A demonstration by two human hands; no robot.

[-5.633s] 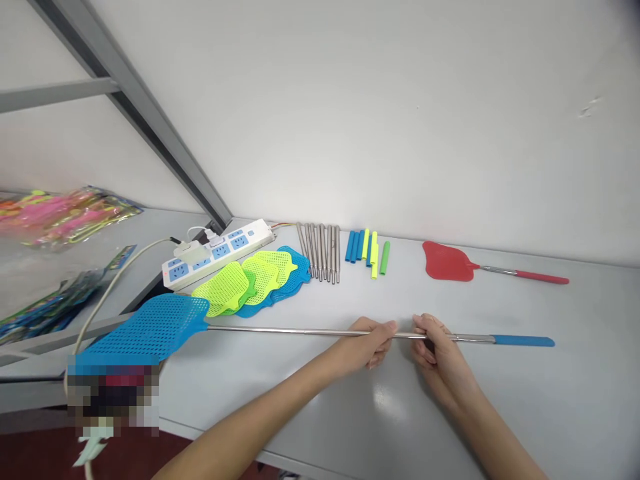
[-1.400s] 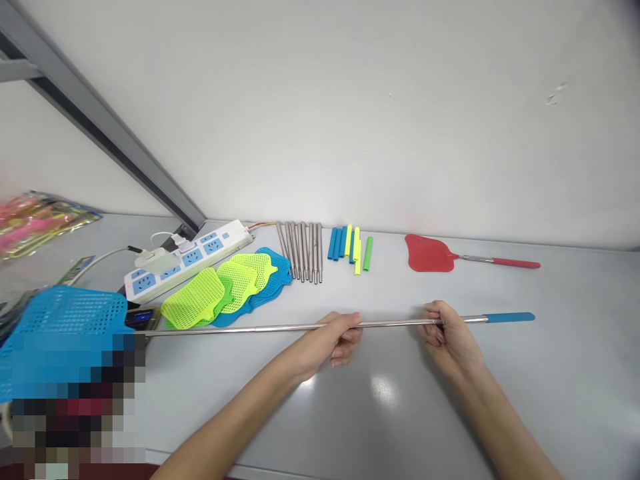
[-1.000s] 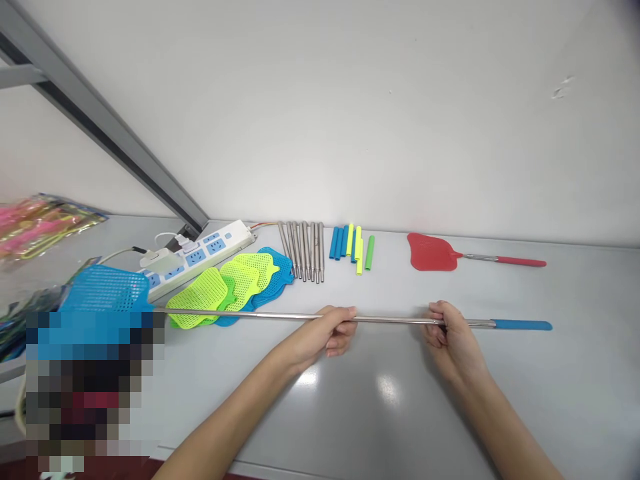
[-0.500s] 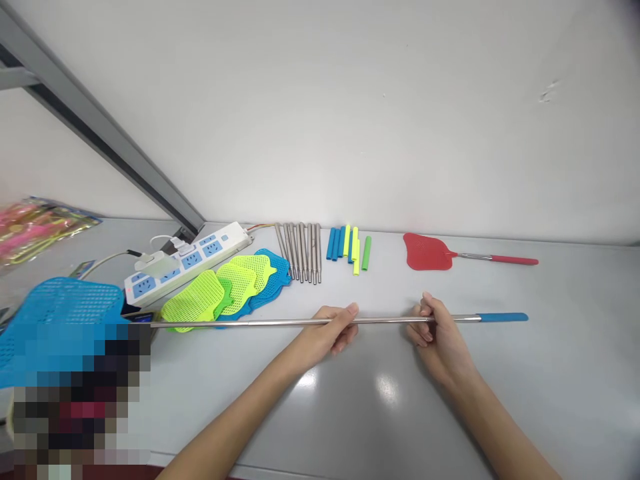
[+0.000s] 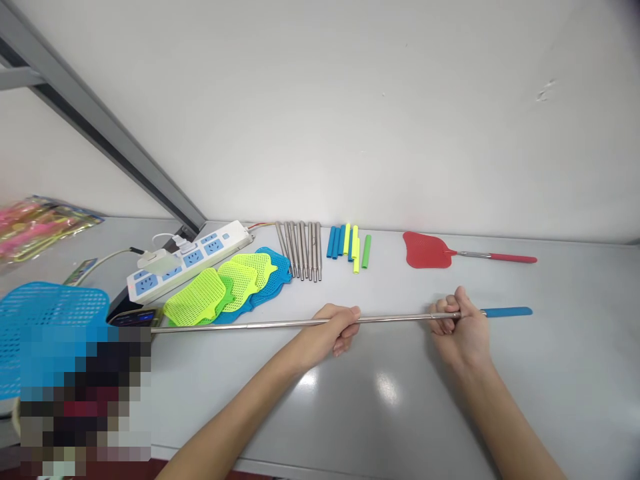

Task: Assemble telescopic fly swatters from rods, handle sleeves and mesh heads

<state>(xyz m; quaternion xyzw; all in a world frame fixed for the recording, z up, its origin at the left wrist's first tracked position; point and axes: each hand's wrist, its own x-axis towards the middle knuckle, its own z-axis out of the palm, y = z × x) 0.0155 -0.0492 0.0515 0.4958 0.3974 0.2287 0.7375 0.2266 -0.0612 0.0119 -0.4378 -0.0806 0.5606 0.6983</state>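
A long telescopic fly swatter [image 5: 280, 325] lies across my view, its metal rod drawn out. Its blue mesh head [image 5: 55, 303] is at the far left, partly hidden by blurred blocks, and its blue grip [image 5: 509, 311] points right. My left hand [image 5: 333, 330] is closed around the middle of the rod. My right hand [image 5: 463, 327] is wrapped round the thicker rod section just left of the blue grip. Behind lie several yellow, green and blue swatter heads [image 5: 195, 297], several metal rods [image 5: 303, 250] and several coloured sleeves [image 5: 355, 243].
A red fly swatter [image 5: 427, 252] lies at the back right of the grey table [image 5: 380, 427]. On the left are a white power strip [image 5: 187, 263] with plugs, a dark phone-like device [image 5: 137, 318] and a plastic-wrapped packet [image 5: 45, 223]. A white wall rises behind.
My right hand has slid right along the rod, closer to the blue grip. The swatter has shifted slightly, its head moving left and its grip right. My left hand stays nearly in place.
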